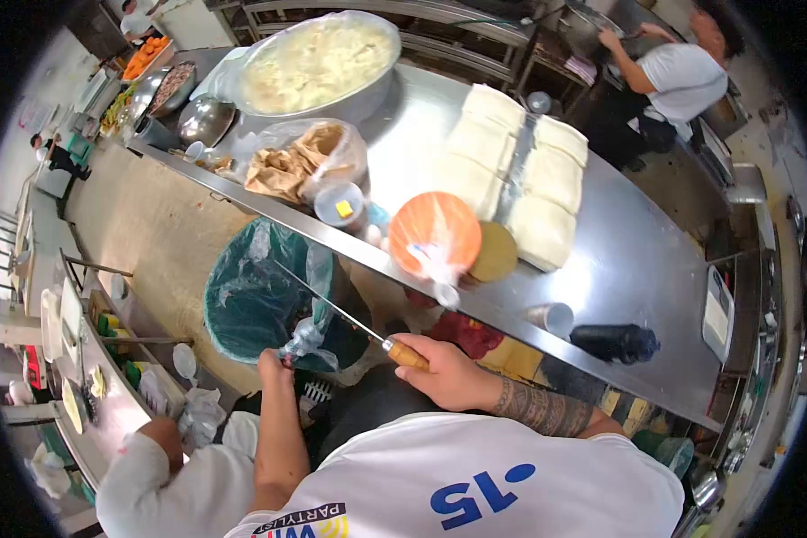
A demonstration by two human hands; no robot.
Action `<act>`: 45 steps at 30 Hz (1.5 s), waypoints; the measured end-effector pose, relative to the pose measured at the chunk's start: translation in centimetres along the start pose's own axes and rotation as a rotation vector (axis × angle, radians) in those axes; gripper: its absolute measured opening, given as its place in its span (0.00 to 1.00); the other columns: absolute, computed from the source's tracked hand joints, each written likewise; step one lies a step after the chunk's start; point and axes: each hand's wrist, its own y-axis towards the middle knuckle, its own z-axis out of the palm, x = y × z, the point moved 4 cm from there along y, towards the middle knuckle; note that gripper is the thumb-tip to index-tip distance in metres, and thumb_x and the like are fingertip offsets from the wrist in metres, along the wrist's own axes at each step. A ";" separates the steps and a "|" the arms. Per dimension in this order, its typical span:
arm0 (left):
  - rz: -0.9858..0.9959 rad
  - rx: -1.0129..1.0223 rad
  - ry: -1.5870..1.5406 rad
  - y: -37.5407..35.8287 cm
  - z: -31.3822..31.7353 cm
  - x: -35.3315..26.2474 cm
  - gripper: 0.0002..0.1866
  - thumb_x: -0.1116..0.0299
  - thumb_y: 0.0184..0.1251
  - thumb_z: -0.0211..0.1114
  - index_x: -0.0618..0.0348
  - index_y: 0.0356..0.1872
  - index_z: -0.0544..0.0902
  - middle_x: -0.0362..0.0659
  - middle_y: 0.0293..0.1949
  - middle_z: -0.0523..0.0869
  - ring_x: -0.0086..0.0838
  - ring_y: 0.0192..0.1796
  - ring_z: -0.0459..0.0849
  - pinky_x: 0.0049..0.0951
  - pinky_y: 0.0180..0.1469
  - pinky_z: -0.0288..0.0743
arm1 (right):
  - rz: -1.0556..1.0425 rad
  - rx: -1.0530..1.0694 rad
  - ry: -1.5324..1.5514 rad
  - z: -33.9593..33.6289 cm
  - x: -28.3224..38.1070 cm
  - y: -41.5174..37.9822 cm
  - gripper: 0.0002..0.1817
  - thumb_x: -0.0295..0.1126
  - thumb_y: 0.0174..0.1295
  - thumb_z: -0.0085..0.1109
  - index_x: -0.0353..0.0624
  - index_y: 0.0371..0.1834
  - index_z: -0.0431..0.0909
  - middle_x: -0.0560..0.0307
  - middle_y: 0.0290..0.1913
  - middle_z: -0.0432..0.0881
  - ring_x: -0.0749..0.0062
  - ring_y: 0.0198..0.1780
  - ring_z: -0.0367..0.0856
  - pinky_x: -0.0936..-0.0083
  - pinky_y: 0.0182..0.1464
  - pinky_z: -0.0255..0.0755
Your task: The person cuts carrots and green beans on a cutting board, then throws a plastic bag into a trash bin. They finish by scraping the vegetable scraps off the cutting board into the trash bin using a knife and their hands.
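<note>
The person's right hand (pixel 448 372) is closed round the smooth, rounded wooden grip of a slender metal tool (pixel 344 315), whose long, straight shaft points to ten o'clock, over the mouth of a round bin (pixel 232 327). A thin, wrinkled green liner covers the bin's wall. At nine o'clock from the right hand, the left hand (pixel 273 367) is beside crumpled clear plastic (pixel 305 341); its fingers are too hidden to tell whether they grip it.

From twelve round to three o'clock, the shiny steel tabletop (pixel 632 233) presents a long, straight edge, a barrier beyond the hands. At twelve o'clock is a round orange container (pixel 435 229) under gathered clear film, partly covering an olive disc (pixel 495 253). Soft, pale folded slabs (pixel 547 202) lie in two rows at one o'clock. A creased brown paper bag (pixel 287 170) and a wide, film-covered basin (pixel 323 67) stand at eleven, a glossy dark bottle (pixel 611 342) at three. Co-workers in white shirts are at one o'clock (pixel 686 81) and, close by, eight (pixel 175 480).
</note>
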 end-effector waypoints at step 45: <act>0.026 -0.252 -0.400 57.4 -6.8 -74.8 0.03 0.74 0.63 0.58 0.63 0.35 0.76 0.46 0.29 0.76 0.34 0.21 0.76 0.30 0.18 0.66 | 0.082 0.217 0.080 43.6 26.3 92.7 0.25 0.30 0.73 0.64 0.34 0.71 0.71 0.66 0.33 0.77 0.85 0.27 0.72 0.82 0.29 0.69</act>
